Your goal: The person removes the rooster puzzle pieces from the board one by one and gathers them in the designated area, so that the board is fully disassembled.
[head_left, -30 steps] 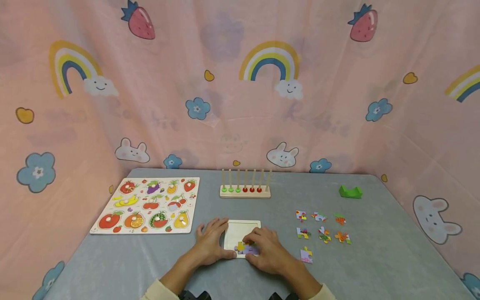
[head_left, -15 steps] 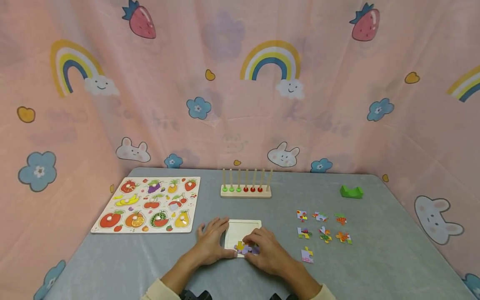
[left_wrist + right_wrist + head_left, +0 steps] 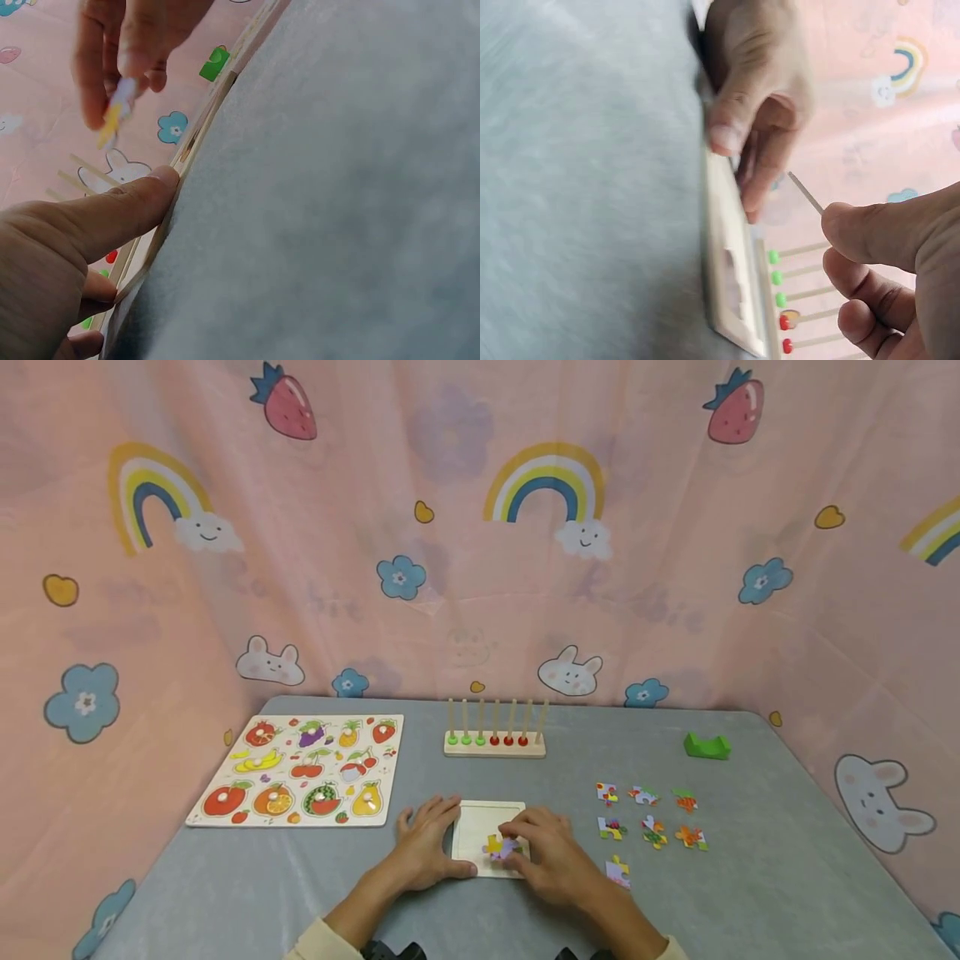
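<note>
A shallow wooden puzzle tray (image 3: 474, 827) lies before me on the table. My left hand (image 3: 427, 847) grips its left side, with the thumb at the front edge and the fingers along the side. Between thumb and fingertips, my right hand (image 3: 555, 860) pinches a yellow and purple jigsaw piece (image 3: 495, 847). That jigsaw piece (image 3: 116, 112) is tilted and above the tray in the left wrist view. In the right wrist view the piece shows edge-on. A blurred purplish patch (image 3: 733, 285) shows inside the tray there; I cannot tell what it is.
Several loose jigsaw pieces (image 3: 653, 832) lie in rows to the right of the tray. A fruit peg board (image 3: 296, 772) is at left. Behind the tray stands a bead-counting rack (image 3: 495, 748) with upright pegs. A green block (image 3: 707, 746) sits far right.
My right hand has lifted the yellow and purple jigsaw piece off the tray and shifted slightly right with it. The left hand keeps its hold on the tray.
</note>
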